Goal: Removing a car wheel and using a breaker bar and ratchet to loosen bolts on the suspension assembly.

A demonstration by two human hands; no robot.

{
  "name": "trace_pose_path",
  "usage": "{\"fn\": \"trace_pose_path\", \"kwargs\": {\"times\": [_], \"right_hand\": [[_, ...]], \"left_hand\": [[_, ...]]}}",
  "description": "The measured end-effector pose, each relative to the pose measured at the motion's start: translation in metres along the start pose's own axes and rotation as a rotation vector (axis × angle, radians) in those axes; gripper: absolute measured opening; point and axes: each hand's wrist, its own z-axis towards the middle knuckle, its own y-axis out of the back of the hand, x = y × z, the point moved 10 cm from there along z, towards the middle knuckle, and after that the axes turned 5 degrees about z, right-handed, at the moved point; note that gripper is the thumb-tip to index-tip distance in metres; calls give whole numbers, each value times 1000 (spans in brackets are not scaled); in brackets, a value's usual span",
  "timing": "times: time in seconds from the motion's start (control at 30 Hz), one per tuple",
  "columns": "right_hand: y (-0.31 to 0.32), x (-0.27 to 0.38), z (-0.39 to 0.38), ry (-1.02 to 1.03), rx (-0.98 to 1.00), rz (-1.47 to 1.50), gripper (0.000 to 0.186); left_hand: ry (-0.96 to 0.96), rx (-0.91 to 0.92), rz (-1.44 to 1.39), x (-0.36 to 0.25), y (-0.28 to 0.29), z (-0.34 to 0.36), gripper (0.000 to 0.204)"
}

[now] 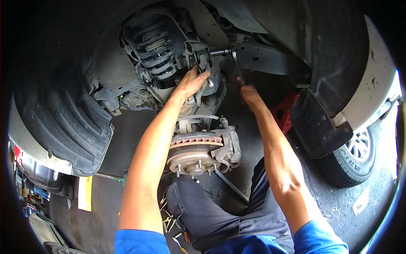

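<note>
My right hand [248, 92] is closed around the handle of a ratchet [236, 62]. A dark socket extension [220, 53] runs from the ratchet's head leftward to the upper suspension arm [202, 57]. My left hand [192, 82] reaches in beside that arm, thumb and forefinger bent against it, the other fingers hidden. A short shiny metal end [210, 82] shows just below its thumb; I cannot tell what it belongs to. Left of my left hand stands a coil spring [156, 53] on its strut. Below, between my forearms, are the brake disc [196, 146] and caliper [231, 146].
A red stand [285, 112] is at the right under the car. A wheel [357, 156] lies against the floor beyond the fender liner [325, 122]. Several small tools [171, 223] lie by my left leg. A metal bar [231, 186] slants beneath the disc.
</note>
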Motion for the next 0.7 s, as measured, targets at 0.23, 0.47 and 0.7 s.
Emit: {"fn": "trace_pose_path", "kwargs": {"times": [0.23, 0.47, 0.7], "right_hand": [[-29, -10, 2, 218, 256, 121, 39], [1, -10, 84, 1344, -331, -625, 24], [-25, -18, 86, 524, -143, -214, 41]], "left_hand": [[33, 3, 13, 8, 3, -9, 88], [-46, 43, -84, -25, -26, 10, 89], [80, 49, -18, 0, -7, -2, 88]]}}
